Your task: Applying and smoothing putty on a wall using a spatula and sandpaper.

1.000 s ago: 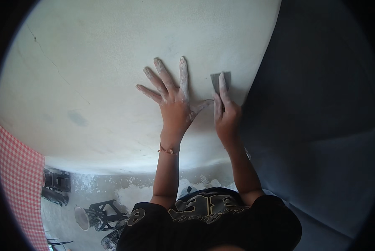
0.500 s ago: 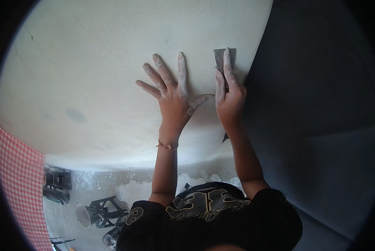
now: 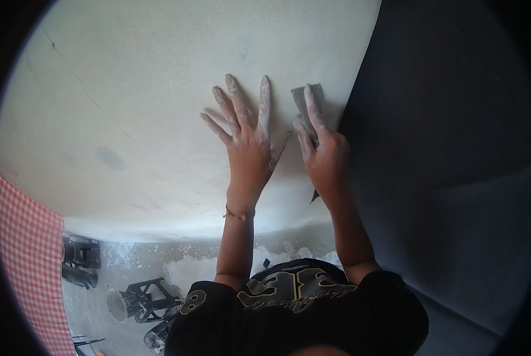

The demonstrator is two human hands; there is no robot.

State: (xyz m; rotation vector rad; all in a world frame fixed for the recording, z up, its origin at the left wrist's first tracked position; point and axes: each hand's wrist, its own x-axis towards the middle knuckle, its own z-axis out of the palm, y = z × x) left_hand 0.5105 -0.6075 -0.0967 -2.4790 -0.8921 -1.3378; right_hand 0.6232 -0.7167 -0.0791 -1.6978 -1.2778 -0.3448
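Sandpaper has slid up the pale wall under the right hand, whose fingers press it flat; the left hand, just beside, stays spread against the plaster.

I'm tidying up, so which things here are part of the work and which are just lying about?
In use:
left hand flat on wall
right hand pressing sandpaper to wall

Lying about:
stools
bucket
checked cloth
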